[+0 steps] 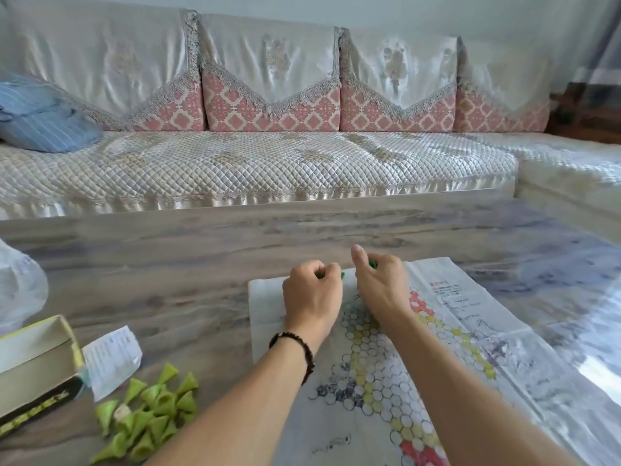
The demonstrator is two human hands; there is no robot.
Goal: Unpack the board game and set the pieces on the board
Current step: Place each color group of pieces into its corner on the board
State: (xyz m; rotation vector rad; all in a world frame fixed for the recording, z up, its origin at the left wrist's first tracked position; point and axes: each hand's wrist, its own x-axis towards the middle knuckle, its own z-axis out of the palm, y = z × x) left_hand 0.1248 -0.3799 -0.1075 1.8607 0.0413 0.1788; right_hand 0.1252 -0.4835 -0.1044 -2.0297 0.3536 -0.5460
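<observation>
A paper game board [386,371] printed with hexagonal cells in white, yellow, red and dark colours lies flat on the table. Both hands are over its far end. My left hand [312,292], with a dark bead bracelet on the wrist, has its fingers curled round small dark green pieces that peek out at the fingertips. My right hand [379,280] is curled round more dark green pieces. A heap of several light green cone pieces [151,415] lies on the table at the lower left, off the board.
An open game box [33,364] stands at the left edge, with a small clear plastic bag [112,359] beside it. A white plastic bag [20,287] sits further left. The wood-grain table [201,257] has a sofa [255,163] behind it.
</observation>
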